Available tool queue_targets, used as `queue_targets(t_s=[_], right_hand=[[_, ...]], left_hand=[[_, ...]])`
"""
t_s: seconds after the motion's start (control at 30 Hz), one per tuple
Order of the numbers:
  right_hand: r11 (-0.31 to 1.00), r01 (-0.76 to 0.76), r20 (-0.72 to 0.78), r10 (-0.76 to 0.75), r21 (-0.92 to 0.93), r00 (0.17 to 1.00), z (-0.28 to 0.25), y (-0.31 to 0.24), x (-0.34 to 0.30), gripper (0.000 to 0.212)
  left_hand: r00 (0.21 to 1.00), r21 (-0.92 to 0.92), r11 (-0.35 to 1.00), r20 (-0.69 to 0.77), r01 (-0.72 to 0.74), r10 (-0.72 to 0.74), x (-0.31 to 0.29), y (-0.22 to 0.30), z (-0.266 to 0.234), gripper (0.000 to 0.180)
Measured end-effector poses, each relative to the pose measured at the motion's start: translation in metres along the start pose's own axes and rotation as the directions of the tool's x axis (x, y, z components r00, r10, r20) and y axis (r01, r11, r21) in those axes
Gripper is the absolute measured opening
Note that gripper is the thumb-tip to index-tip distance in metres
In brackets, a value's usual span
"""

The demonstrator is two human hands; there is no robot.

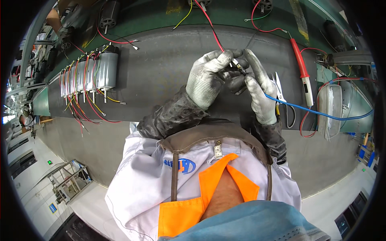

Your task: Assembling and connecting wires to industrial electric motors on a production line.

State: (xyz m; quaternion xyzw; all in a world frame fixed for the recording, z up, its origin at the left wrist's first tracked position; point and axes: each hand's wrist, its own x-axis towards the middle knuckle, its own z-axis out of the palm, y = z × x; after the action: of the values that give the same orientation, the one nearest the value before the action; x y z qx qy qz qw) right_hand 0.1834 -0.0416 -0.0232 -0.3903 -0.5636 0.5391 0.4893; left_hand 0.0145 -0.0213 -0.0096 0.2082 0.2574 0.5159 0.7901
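The left hand point(206, 80), in a pale glove, is raised over the grey desk point(155, 76), its thumb and forefinger clamped on the end of a red wire point(211, 24). The wire runs down to it from a motor point(203, 4) on the green strip point(152, 22) beyond. The connector point(236, 62), white with a metal tip, pokes out past these fingers into the space between the two hands.

The right hand point(262, 86), gloved too, faces it; forefinger and thumb are apart, on either side of the metal tip. Whether its darker fingertips pinch anything, I cannot tell. A blue cable point(321, 116) reaches this hand from the right.

Scissors point(280, 96) lie just beside the right hand, points away from the person, with a red-and-white tool point(302, 72) next to them. Farther right is a white tray point(330, 106). Well to the left, silver motors point(106, 70) stand in a row, wires trailing. A co-worker's gloved hand point(65, 33) shows at the upper left.
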Motion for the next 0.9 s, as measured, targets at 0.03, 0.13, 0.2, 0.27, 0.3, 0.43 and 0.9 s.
queue_targets(t_s=[0.03,0.13,0.2,0.27,0.3,0.43,0.9], right_hand=[[1.0,0.011,-0.02,-0.011,-0.006,1.0,0.001,0.0,-0.001,0.058],[1.0,0.012,-0.024,-0.012,0.012,1.0,0.002,0.0,0.0,0.057],[0.998,-0.007,0.006,0.007,0.06,1.0,0.002,0.002,0.0,0.057],[0.999,0.009,0.006,-0.009,0.038,1.0,0.003,0.003,0.001,0.058],[1.0,0.025,0.005,-0.026,0.016,1.0,0.004,0.004,0.002,0.058],[0.996,0.085,-0.027,-0.084,0.011,0.996,0.01,0.002,0.004,0.054],[0.387,0.235,0.124,-0.29,-0.892,0.949,-0.081,-0.006,0.012,0.061]], left_hand=[[1.0,0.015,1.0,-0.028,-0.008,0.008,0.0,0.0,0.001,0.034],[0.998,0.027,1.0,-0.065,-0.011,0.012,-0.001,0.001,0.002,0.033],[0.997,0.022,1.0,-0.08,0.0,0.001,-0.001,0.002,0.002,0.032],[0.997,0.015,1.0,-0.075,-0.003,0.005,-0.002,0.003,0.002,0.032],[0.998,0.008,1.0,-0.067,-0.005,0.006,-0.003,0.003,0.002,0.032],[0.998,0.132,0.991,-0.055,0.008,0.0,-0.001,0.0,-0.006,0.032],[0.989,-0.006,0.99,-0.052,-0.139,0.138,0.03,-0.005,-0.053,0.031]])
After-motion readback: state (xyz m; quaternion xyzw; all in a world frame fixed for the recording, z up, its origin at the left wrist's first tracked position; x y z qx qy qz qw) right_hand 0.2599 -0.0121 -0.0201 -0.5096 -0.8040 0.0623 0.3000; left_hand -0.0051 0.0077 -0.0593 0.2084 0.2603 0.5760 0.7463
